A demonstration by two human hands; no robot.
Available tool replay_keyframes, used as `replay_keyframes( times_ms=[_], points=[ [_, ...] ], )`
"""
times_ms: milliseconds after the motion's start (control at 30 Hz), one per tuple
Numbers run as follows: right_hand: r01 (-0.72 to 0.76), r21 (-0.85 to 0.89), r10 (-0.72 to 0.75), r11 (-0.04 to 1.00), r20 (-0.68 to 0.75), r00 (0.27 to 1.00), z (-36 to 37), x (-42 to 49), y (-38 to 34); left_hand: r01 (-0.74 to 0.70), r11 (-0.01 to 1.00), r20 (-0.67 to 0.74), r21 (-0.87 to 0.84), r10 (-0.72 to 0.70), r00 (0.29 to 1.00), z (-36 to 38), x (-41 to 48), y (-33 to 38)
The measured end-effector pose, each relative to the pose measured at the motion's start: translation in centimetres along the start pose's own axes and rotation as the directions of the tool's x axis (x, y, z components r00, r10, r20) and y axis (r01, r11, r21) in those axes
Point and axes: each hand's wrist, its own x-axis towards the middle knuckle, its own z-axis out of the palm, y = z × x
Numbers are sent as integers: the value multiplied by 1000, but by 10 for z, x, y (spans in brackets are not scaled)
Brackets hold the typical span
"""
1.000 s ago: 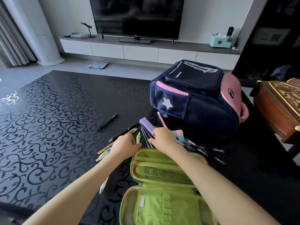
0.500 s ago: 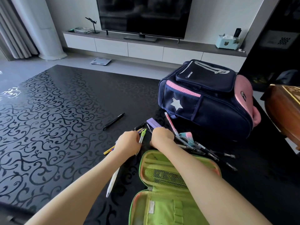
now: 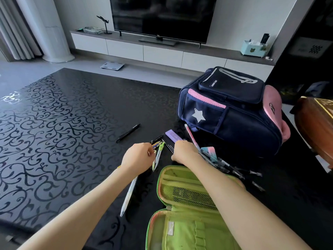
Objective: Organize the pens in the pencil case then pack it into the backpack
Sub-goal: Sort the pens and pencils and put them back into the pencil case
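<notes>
The left hand [image 3: 138, 156] curls its fingers round a few pens [image 3: 157, 157] to bunch them up. The right hand [image 3: 183, 152] rests on them too, but its fingers bend out of sight, so I cannot tell what they hold. The green pencil case [image 3: 180, 231] lies open just beside both hands, ready for pens, with the backpack [image 3: 225, 112] close behind.

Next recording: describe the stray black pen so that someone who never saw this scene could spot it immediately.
Start at the navy and pink backpack lying on the black patterned table. Left of it, a heap of pens sits beyond the open green pencil case. Further left again lies one black pen, diagonal and alone, touching nothing, unlike the heaped ones.
</notes>
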Motion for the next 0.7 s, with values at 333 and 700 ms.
replay_keyframes(
  times_ms=[333,700],
  points=[
    [76,-175,-83,982,-33,996,3,-6,-8,-105,994,22,-31,105,994,-11,-12,3],
    [265,260,-172,928,-331,928,-31,-77,72,-488,870,221,66,464,858,18,-67,44]
  ],
)
